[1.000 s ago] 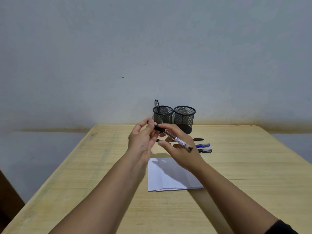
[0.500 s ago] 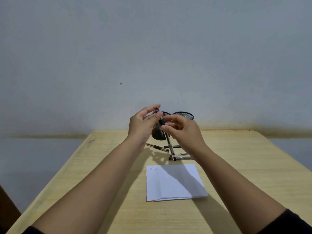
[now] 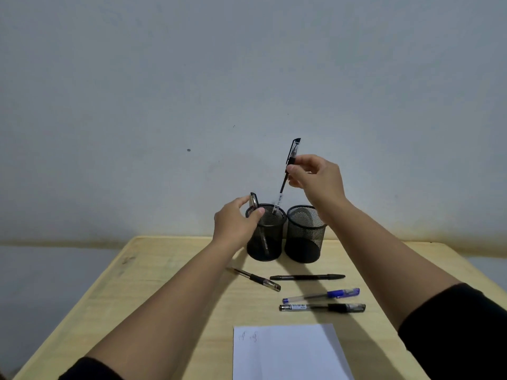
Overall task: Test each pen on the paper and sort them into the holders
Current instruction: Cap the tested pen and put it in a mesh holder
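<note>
The counter (image 3: 170,272) carries the paper (image 3: 288,352) at its near edge, two faint marks at the sheet's top left. At the far side stand two mesh holders; the left hand (image 3: 236,223) steadies the left holder (image 3: 265,234). A second ago both hands capped a pen over the counter; now the right hand (image 3: 315,176) pinches that capped pen (image 3: 285,179), its tip at the left holder's rim, so sorting is nearly done. Four pens (image 3: 321,308) wait untested.
</note>
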{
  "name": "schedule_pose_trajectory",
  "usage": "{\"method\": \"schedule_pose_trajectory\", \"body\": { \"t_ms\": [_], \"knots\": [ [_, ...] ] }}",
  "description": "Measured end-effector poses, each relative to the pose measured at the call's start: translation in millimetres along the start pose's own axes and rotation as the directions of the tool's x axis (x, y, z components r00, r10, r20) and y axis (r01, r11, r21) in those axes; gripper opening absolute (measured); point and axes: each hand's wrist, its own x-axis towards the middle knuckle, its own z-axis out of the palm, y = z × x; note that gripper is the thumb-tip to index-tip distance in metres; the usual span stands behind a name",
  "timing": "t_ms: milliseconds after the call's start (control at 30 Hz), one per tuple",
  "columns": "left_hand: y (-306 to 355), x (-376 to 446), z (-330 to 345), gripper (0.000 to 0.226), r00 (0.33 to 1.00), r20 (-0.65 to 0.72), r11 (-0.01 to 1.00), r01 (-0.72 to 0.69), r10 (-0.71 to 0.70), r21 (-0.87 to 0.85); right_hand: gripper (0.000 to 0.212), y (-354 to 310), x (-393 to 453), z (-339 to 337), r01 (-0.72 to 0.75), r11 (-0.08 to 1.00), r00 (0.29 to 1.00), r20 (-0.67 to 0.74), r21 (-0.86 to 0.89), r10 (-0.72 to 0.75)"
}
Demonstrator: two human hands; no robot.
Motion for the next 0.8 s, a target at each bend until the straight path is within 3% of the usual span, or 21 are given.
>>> {"method": "schedule_pose_trajectory", "body": {
  "t_ms": [167,333,533,800],
  "knots": [
    [-16,10,11,0.060,0.998,0.056,0.999,0.024,-0.025,0.027,0.013,24,14,18,-0.024,0.980,0.998,0.045,-0.199,0.034],
    [-25,9,17,0.046,0.998,0.056,0.999,0.012,-0.010,-0.040,0.016,50,12,29,-0.033,0.896,0.990,0.111,-0.442,0.091],
    [-28,10,22,0.044,0.999,0.051,0.992,0.008,-0.001,-0.124,0.010,65,10,35,-0.012,0.782,0.988,0.113,-0.623,0.106],
    [-29,10,24,0.046,0.999,0.044,0.990,0.008,-0.002,-0.141,0.014,73,9,37,0.035,0.712,0.989,0.126,-0.702,0.075]
  ]
}}
